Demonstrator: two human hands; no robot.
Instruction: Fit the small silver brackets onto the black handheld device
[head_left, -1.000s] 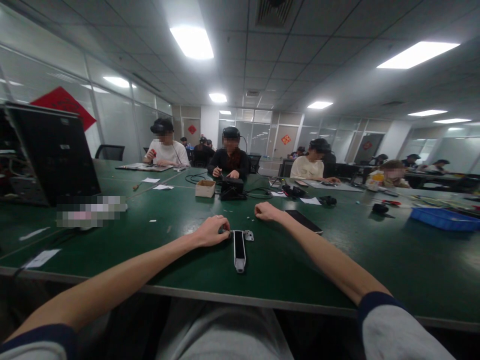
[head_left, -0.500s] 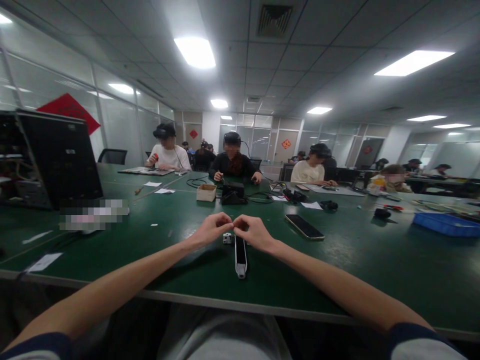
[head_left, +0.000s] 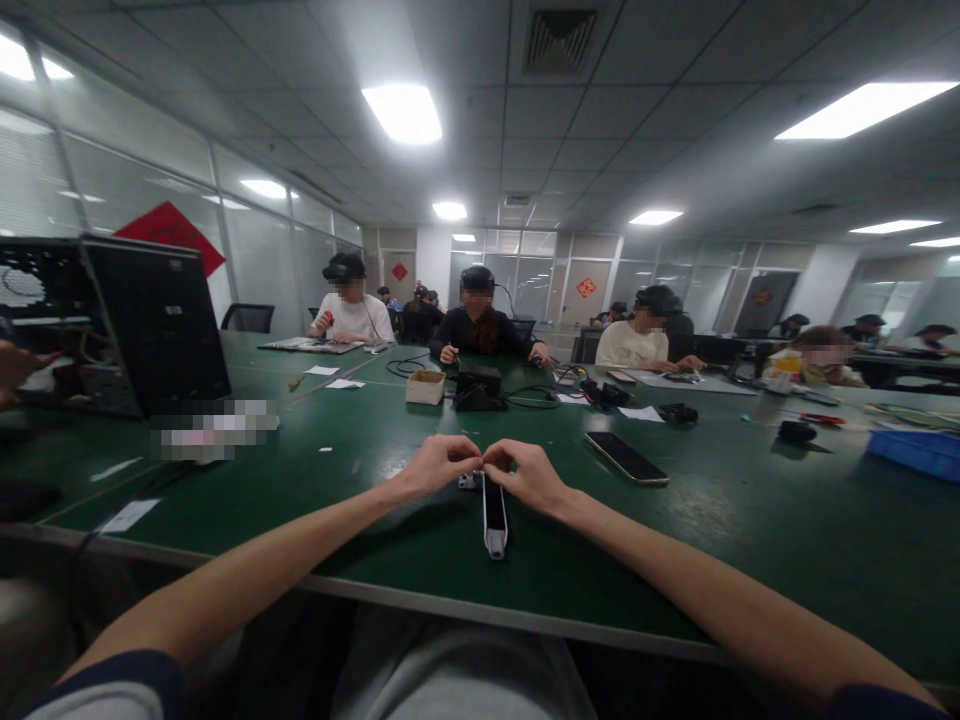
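My left hand [head_left: 442, 465] and my right hand [head_left: 527, 475] meet fingertip to fingertip over the far end of a long white and black device [head_left: 494, 515] on the green table. Both hands are closed in a pinch; whatever lies between the fingertips is too small or hidden to name. The device points toward me, its grey-white near end resting close to the table edge. Just below my left fingers a small white piece with dark holes [head_left: 468, 481] shows, partly covered by the hand.
A phone [head_left: 626, 457] lies to the right, with a blue tray [head_left: 911, 455] farther out. Ahead are a small box [head_left: 425, 387], a black device [head_left: 478, 385] and cables. An open computer case [head_left: 154, 325] stands left. Several people sit across the green table [head_left: 360, 550].
The view has swung slightly left, so everything appears shifted to the right. My hands stay pinched together over the device, the right one slightly lower against its far end.
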